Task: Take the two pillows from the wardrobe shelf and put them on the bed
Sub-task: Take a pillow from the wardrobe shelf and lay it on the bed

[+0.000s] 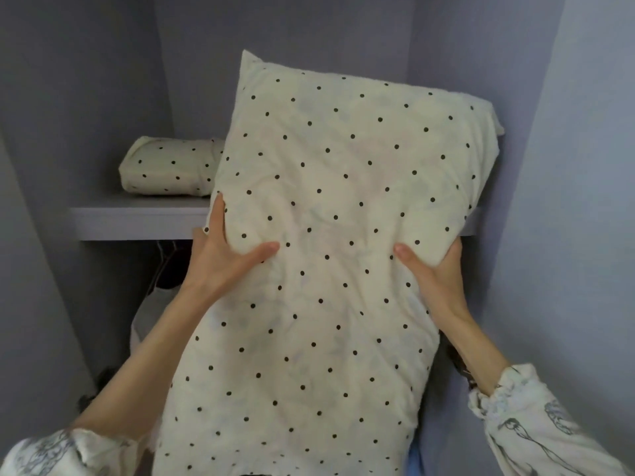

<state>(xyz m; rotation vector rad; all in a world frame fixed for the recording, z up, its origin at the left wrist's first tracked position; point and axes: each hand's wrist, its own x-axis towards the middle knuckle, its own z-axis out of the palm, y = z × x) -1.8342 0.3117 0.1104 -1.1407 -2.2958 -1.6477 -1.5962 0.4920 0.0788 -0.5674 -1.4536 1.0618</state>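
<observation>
A cream pillow with black dots fills the middle of the view, tilted, its upper end over the wardrobe shelf and its lower end hanging toward me. My left hand grips its left edge and my right hand grips its right edge, thumbs pressed into the front. A second dotted pillow lies flat on the shelf at the left, partly hidden behind the held one. The bed is not in view.
Grey wardrobe walls close in on both sides and at the back. Below the shelf hang dark and light clothes, partly hidden by my left arm.
</observation>
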